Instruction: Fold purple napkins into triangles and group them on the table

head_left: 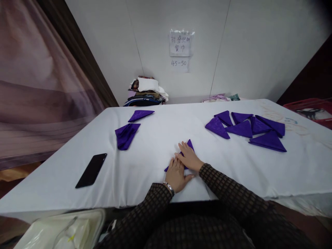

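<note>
A purple napkin, folded into a triangle, lies on the white-covered table in front of me. Flat on its lower left part rests my left hand, fingers stretched out. My right hand presses on the upper part with fingers extended, close against the left fingertips. Both hands hide most of the napkin. To the right lies a group of several folded purple napkins, some overlapping. Two more purple pieces are on the left: a flat folded triangle and a looser, creased napkin.
A black phone lies at the left of the table. Stacked clothes stand by the back wall beneath a handwritten sign. A red basket is at the far right, and a pale bin sits below the front edge.
</note>
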A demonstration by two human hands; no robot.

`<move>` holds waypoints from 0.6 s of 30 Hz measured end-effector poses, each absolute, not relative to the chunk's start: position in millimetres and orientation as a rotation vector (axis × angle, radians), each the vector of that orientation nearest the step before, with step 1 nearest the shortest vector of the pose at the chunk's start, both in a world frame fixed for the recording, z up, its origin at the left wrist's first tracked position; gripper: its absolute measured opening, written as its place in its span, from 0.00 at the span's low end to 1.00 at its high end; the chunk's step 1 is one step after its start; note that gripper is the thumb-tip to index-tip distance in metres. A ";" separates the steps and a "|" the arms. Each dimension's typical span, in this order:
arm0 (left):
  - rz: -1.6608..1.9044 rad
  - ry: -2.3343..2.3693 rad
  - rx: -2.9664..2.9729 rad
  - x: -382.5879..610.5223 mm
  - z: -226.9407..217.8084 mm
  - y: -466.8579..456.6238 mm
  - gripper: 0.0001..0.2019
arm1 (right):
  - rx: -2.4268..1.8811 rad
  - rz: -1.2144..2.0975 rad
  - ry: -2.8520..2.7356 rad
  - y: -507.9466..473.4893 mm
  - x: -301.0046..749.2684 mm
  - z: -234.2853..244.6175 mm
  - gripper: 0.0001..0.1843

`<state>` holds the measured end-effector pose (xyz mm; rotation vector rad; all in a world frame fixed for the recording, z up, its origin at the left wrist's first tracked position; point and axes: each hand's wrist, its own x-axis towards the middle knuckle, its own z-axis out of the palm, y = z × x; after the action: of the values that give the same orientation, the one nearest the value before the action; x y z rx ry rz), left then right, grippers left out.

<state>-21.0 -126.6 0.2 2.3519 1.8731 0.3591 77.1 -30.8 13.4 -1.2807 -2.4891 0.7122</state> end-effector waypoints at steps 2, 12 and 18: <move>0.358 1.876 2.357 -21.1 0.1 -126.3 0.39 | -1.281 0.586 -2.542 -26.2 80.8 13.6 0.39; 0.339 1.874 2.372 -21.1 -2.8 -124.2 0.41 | -1.421 0.324 -2.586 -7.2 102.1 -8.2 0.38; 0.384 1.870 2.284 -32.3 2.7 -127.5 0.36 | -1.412 0.295 -2.575 -9.2 101.6 -8.0 0.39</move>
<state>-32.3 -127.5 2.7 2.2838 1.8696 0.3844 101.6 -9.2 -8.0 -1.4119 -2.5746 0.2947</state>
